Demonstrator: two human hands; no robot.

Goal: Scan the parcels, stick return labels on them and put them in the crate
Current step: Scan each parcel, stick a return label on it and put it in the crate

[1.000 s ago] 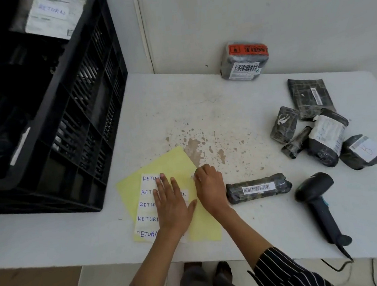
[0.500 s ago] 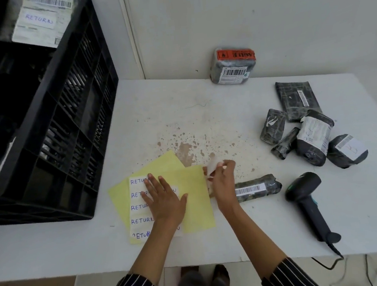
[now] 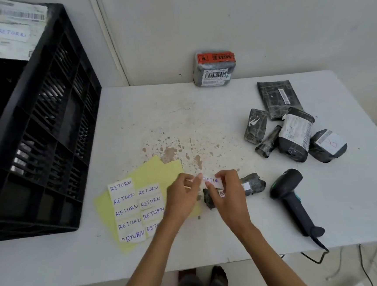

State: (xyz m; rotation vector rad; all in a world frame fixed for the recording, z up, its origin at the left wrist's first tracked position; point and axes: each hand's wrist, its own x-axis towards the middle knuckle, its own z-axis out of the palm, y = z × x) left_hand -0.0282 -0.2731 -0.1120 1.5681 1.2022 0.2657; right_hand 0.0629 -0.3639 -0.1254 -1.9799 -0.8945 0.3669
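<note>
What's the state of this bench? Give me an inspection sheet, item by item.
Surface: white table, chipped and stained mid-top.
Job's things: return label held over a dark parcel; yellow label sheets left of it; scanner lying to the right; five parcels heaped far right; fragile-taped parcel at the wall; black crate on the left, holding a labelled parcel.
Clutter: nothing seen.
Grips: left hand and right hand both pinch the return label.
Cables: scanner cable drops off the front edge; more leads on the floor.
Surroundings: white wall behind.
</note>
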